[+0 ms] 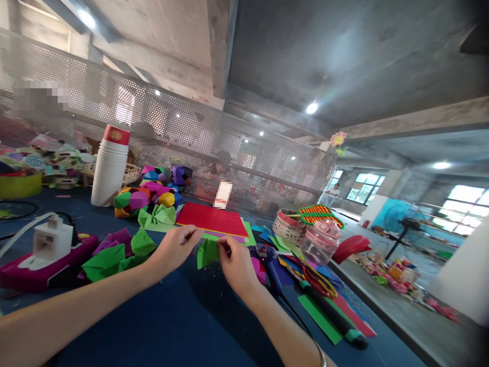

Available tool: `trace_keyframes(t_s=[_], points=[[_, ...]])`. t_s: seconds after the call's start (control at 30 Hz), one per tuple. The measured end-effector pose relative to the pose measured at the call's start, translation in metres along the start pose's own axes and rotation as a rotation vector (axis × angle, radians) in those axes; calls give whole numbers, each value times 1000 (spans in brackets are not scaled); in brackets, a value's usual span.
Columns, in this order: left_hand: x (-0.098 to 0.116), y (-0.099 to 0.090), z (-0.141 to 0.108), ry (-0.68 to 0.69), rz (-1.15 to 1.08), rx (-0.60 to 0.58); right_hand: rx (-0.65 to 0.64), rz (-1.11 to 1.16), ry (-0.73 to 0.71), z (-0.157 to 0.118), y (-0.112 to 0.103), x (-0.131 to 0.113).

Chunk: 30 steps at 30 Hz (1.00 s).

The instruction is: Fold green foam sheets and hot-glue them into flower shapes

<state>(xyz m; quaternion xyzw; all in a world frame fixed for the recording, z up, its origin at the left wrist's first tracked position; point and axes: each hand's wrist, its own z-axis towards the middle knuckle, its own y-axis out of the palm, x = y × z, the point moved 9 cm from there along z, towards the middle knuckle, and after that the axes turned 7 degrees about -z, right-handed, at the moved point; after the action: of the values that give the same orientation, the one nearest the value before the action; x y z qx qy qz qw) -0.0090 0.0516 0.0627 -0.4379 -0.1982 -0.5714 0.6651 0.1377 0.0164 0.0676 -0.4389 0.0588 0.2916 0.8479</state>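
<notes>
Ceiling lamps (312, 107) glare | window (466, 202) overexposed (nearly white) | soft shadow on table (153, 329) | edges stretched

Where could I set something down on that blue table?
The main bare patch of blue table lies between the forearms, nearer than the green paper in the right hand. Crowded: at left around the power strip, at right around the glue gun and black-handled tool, at the back with stacked cups and red sheets.

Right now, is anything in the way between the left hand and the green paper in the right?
Nothing visible. The left hand is close beside the green paper, which the right hand pinches; whether the left touches it, I can't tell.
</notes>
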Motion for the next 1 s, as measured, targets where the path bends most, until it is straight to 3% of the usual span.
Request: trace_keyframes(t_s=[0.23,0.5,0.67,1.0], points=[[1,1,0,72,-90,20,16,2,-26,-1,0,-3],[-2,-2,0,19,-152,53,11,16,-21,0,1,0],[-5,-1,3,3,-179,9,4,37,-19,-1,1,0],[-16,-5,-1,-256,-376,57,-1,39,-29,-1,-1,-3]])
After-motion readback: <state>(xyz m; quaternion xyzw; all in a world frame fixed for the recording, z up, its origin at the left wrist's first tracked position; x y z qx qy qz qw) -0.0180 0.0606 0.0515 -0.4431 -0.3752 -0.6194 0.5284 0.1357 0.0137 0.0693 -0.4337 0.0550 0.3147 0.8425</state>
